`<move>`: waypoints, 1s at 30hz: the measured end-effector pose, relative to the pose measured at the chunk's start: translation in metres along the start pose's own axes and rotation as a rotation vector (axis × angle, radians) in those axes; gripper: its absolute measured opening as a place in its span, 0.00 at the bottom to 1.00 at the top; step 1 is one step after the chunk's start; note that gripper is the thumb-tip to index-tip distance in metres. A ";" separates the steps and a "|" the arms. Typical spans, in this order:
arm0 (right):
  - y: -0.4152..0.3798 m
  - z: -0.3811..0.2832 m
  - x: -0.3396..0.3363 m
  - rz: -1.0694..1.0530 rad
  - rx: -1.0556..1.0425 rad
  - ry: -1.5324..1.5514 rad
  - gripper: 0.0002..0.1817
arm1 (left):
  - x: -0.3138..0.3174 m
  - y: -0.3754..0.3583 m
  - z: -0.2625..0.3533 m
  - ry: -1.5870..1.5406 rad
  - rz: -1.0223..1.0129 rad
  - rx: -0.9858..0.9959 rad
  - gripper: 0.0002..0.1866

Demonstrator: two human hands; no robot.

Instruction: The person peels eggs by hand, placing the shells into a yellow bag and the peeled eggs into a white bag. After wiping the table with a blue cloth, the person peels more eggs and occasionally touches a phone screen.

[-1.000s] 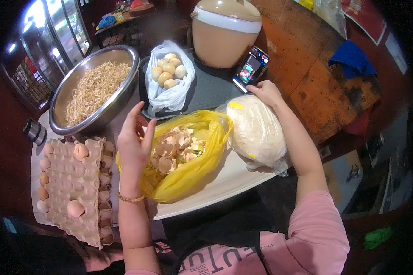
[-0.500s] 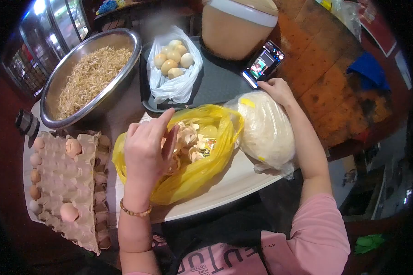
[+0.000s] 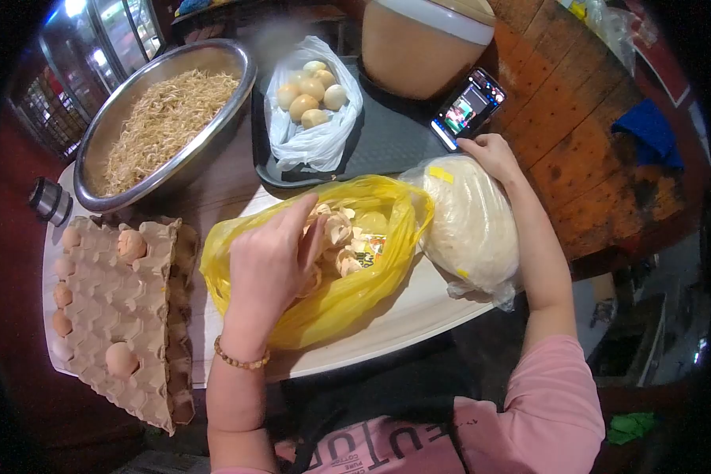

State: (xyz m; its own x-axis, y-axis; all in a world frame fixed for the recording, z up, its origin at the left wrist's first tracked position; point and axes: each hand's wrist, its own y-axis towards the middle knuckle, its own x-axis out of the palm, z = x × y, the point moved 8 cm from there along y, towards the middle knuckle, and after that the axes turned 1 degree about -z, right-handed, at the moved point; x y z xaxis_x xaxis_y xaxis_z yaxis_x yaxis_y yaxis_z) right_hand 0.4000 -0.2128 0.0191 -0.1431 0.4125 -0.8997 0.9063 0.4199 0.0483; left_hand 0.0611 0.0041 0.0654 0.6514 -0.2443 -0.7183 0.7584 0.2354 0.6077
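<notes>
My left hand [image 3: 272, 261] is over the left side of a yellow plastic bag [image 3: 316, 320], with the index finger and thumb slightly apart and nothing visible between them. Its other fingers are partly hidden. Broken eggshells [image 3: 338, 229] and a small printed packet [image 3: 369, 251] lie in the bag. At the lower edge of a lit phone [image 3: 468, 109], my right hand [image 3: 488, 152] has its fingers curled around the corner. The right forearm passes beside a clear bag of pale, doughy-looking stuff [image 3: 470, 221].
An egg tray [image 3: 107, 292] with several eggs is at the left, below a steel bowl [image 3: 247, 71] of bean sprouts [image 3: 170, 126]. A dark tray [image 3: 387, 134] bears a white bag [image 3: 324, 150] of eggs. A tan bin [image 3: 419, 51] stands behind; a blue cloth [image 3: 648, 134] lies right.
The view has shifted, so most things appear farther right and slightly higher. My left index finger and thumb have come closer together. My right hand remains at the phone.
</notes>
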 end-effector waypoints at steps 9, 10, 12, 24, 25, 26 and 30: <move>0.001 0.004 0.000 0.023 -0.004 -0.001 0.33 | 0.005 0.000 -0.001 -0.031 -0.028 -0.022 0.12; 0.000 0.002 -0.001 0.024 -0.005 -0.001 0.33 | 0.005 0.000 0.000 -0.035 -0.031 -0.013 0.11; -0.003 0.000 0.000 -0.009 0.021 0.033 0.32 | 0.005 -0.001 0.000 -0.019 -0.038 -0.016 0.12; 0.003 0.005 0.001 0.006 0.016 0.009 0.32 | 0.002 -0.002 0.002 0.043 -0.064 -0.014 0.12; 0.003 0.005 0.001 -0.006 0.024 -0.007 0.32 | 0.003 -0.003 0.000 0.065 -0.073 -0.038 0.13; 0.004 0.006 0.001 -0.005 0.024 -0.008 0.32 | 0.003 -0.003 0.000 0.064 -0.072 -0.037 0.13; 0.005 0.010 0.003 0.004 0.030 0.010 0.33 | 0.004 -0.003 0.000 0.079 -0.103 -0.062 0.13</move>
State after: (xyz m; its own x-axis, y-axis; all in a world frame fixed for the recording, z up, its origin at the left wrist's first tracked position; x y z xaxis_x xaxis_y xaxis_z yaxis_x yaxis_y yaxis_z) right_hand 0.4077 -0.2179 0.0127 -0.1435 0.4218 -0.8953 0.9182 0.3942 0.0385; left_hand 0.0610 0.0028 0.0607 0.5643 -0.1963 -0.8019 0.8171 0.2713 0.5086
